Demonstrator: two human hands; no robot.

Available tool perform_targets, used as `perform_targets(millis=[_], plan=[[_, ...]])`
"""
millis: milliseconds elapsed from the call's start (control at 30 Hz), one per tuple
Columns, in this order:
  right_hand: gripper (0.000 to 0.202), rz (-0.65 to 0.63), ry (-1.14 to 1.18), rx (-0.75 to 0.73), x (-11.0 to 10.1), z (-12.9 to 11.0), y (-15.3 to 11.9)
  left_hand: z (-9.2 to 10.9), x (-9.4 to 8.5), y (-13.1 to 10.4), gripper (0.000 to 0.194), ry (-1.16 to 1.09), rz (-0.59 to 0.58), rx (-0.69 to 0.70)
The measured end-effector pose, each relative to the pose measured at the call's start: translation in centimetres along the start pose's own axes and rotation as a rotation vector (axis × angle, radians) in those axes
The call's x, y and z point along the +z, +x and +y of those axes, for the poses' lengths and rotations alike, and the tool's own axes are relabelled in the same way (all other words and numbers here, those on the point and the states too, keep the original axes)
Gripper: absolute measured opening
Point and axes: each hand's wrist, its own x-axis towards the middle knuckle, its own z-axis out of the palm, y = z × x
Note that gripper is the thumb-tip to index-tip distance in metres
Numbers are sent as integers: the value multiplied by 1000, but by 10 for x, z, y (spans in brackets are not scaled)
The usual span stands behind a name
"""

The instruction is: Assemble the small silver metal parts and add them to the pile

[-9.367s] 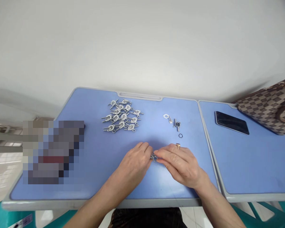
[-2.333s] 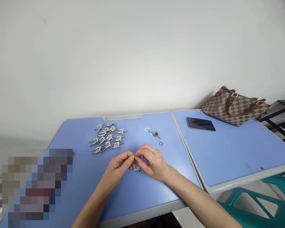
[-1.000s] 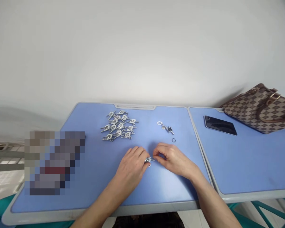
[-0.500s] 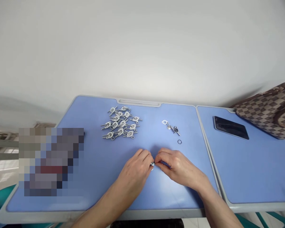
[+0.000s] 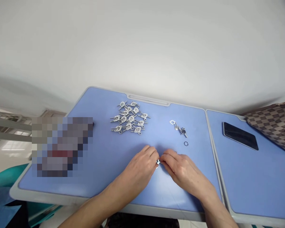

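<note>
My left hand is closed round a small metal valve, of which only a bright end shows past the fingertips. Thumb and fingers of my right hand are pinched together against that same end; whatever lies between them is hidden. A tiny shiny bit peeks out behind the right knuckles. Farther back lie loose parts: a flat metal plate with a hole, a small lever piece, a valve body with a dark round face and a thin dark ring.
Several metal valves with levers lie in a group at the back left of the blue table. A blurred-out object rests at the left edge. On the adjoining table are a black phone and a checkered bag. A wall stands behind.
The whole view has shifted and tilted, so the tabletop things appear farther right. Both hands stay together at the small part, with the right fingers slightly turned.
</note>
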Motion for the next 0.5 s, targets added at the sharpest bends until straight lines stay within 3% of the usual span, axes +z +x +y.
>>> perform_targets(millis=[500], plan=[[33,2,-301,-91,3,-15,-3,-4,6,-4,22,-93,13,-12]])
